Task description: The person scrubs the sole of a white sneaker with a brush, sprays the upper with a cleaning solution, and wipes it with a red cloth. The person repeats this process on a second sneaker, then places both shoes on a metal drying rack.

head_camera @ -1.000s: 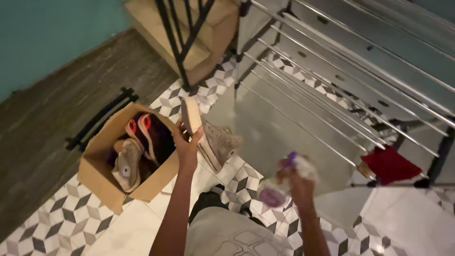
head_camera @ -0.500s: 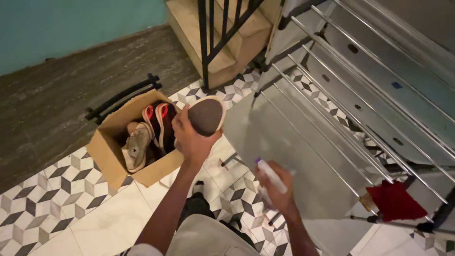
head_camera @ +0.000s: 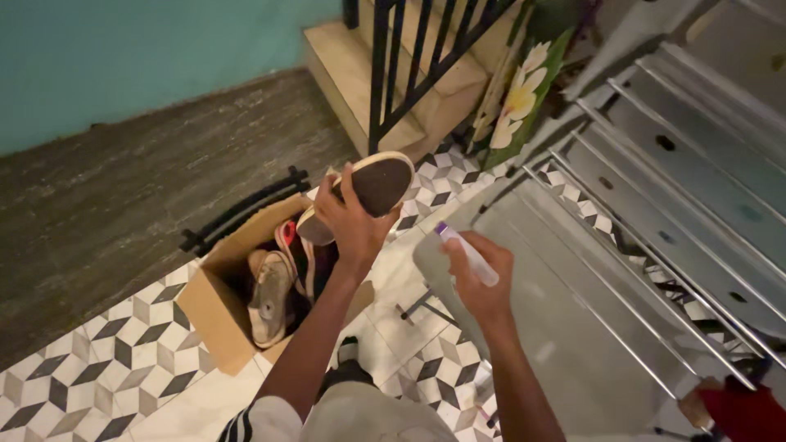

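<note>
My left hand (head_camera: 350, 223) grips a beige sneaker (head_camera: 366, 192) with its dark sole turned up toward me. It is held above the right end of an open cardboard box (head_camera: 214, 304). My right hand (head_camera: 479, 279) holds a small white bottle (head_camera: 468, 254) with a purple cap, raised just right of the sneaker and a little apart from it. Inside the box lie a worn grey sneaker (head_camera: 270, 296) and a dark shoe with a red lining (head_camera: 300, 256).
A metal drying rack (head_camera: 655, 245) with several rods fills the right side. Wooden stairs (head_camera: 385, 69) with a black railing (head_camera: 413, 57) rise behind. A flower-printed panel (head_camera: 524, 90) leans there. A black frame (head_camera: 246, 213) lies behind the box, a red cloth (head_camera: 749, 413) at the bottom right.
My left hand has lifted the sneaker higher and to the right, sole up. My right hand has raised the bottle close to it. The view has shifted left and down.
</note>
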